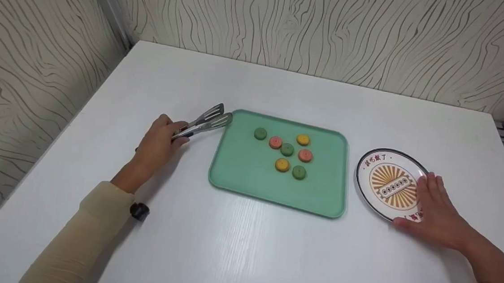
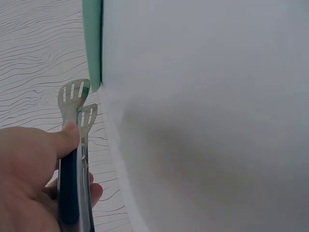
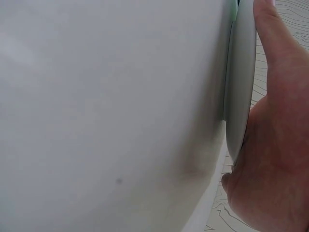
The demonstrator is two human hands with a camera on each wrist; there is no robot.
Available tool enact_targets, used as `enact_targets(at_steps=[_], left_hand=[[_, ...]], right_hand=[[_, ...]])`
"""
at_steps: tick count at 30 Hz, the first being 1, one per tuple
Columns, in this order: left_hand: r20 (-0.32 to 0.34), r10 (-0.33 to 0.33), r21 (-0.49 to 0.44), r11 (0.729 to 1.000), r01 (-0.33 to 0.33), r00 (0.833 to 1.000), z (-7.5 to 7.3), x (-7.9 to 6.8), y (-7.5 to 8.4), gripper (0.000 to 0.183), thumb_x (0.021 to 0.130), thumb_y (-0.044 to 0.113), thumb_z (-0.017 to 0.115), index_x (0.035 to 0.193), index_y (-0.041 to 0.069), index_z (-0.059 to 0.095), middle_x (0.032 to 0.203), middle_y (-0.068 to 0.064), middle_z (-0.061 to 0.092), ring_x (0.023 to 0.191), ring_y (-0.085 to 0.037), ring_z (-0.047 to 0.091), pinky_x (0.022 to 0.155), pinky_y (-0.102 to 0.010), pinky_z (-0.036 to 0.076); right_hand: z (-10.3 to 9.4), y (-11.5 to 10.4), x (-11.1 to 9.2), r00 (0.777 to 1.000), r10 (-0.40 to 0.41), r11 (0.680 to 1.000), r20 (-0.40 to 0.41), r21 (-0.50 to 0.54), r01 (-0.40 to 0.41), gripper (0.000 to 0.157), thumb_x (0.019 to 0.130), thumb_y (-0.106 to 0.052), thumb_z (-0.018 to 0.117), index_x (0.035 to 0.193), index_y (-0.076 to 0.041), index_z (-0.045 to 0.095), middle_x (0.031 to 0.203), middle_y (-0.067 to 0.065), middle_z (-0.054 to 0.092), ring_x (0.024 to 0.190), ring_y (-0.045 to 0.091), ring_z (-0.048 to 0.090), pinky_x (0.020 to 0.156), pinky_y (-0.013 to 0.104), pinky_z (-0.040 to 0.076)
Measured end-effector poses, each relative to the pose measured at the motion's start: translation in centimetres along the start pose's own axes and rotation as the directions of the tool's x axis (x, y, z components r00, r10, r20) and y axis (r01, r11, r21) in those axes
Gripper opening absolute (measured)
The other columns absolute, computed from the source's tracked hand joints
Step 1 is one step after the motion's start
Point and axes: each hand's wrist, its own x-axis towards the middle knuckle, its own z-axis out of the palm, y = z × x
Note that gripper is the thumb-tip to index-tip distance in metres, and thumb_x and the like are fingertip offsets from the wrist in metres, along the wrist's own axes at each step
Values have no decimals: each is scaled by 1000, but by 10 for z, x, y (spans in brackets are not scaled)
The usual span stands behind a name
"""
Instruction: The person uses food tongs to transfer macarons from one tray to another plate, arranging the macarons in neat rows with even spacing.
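My left hand [image 1: 156, 142] holds a pair of metal tongs [image 1: 196, 129] with slotted heads. In the left wrist view, the thumb presses on the dark-handled tongs [image 2: 69, 188], whose two arms stand slightly apart. The tongs' heads reach the left edge of a green tray [image 1: 245, 172]. On that tray lie small round macaron-like pieces: green [image 1: 260, 133], pink [image 1: 305, 155] and yellow [image 1: 282, 164]. To the right, my right hand [image 1: 441, 219] touches the rim of a white plate [image 1: 368, 180], with straight fingers and the thumb spread along it. The right wrist view shows the plate [image 3: 240, 82] edge-on.
Everything stands on a white table [image 1: 226, 243]. The tray lies between the hands, with a gap between it and the plate. Wood-grain patterned panels [image 1: 288, 23] rise behind the table and at its left.
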Motion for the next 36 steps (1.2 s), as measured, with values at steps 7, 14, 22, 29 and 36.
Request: enact_targets(at_steps=[7,14,22,29,36], left_hand=[[7,-9,19,1000,9,1000,-6,3,4,39,96,13,72,134,6,66,102,-15,50,90,-25,46,74,-37,44],[-7,-12,14,1000,12,1000,-13,4,8,39,96,12,72,134,5,65,104,-15,50,94,-26,46,75,-38,46],[-48,32,4,999,-32,998,-16,4,8,38,97,12,71,133,2,65,110,-18,53,100,-29,47,81,-42,49],[-86,129,41,991,-125,988,-15,4,7,36,96,13,72,130,3,66,109,-18,57,99,-31,51,79,-44,49],[-64,157,39,987,-155,986,-13,7,10,36,95,13,73,130,5,68,110,-17,58,99,-31,51,81,-43,47]], right_hand=[[-1,-1,0,1000,12,1000,8,18,-13,123,88,-50,73,154,15,-8,160,36,-19,148,45,-25,117,46,-18],[-1,-2,0,999,28,999,18,24,-28,124,88,-50,74,154,15,-8,160,35,-20,148,45,-26,118,54,-14],[-1,-1,0,1000,18,1000,9,24,-18,124,87,-49,75,154,15,-7,160,36,-19,148,46,-25,118,52,-15],[-1,0,0,1000,5,1000,0,15,-5,124,87,-49,75,154,15,-6,160,36,-18,148,45,-25,118,49,-14],[1,1,0,1000,7,1000,-3,20,-7,124,87,-49,76,155,15,-6,161,36,-17,148,45,-25,118,53,-12]])
